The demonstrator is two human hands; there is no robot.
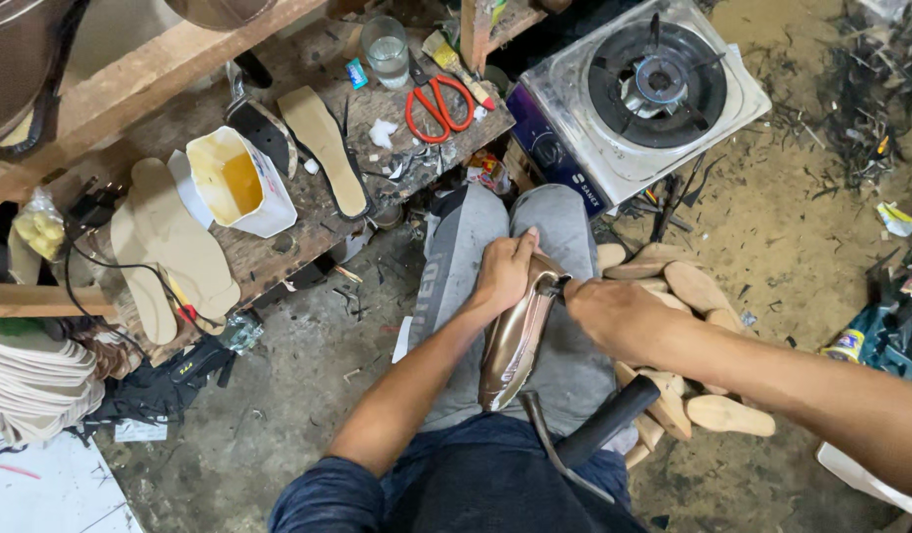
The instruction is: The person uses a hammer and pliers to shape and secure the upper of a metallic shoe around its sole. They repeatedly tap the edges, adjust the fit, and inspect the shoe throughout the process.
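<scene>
A shiny bronze shoe upper on a last [513, 341] lies along my lap, toe toward me. My left hand [505, 268] grips its far end from the left side. My right hand [614, 314] closes around the same end from the right, fingers pressed to the heel; whether it holds a small tool I cannot tell. A black-handled tool [599, 426] rests on my right thigh, beside the shoe's toe.
A wooden workbench [278, 247] at left carries beige insoles [322, 143], a cut white container of yellow glue [234, 183], red scissors [438, 104] and a glass [385, 47]. A single-burner gas stove [643, 94] sits ahead. Wooden lasts [708, 405] pile at my right.
</scene>
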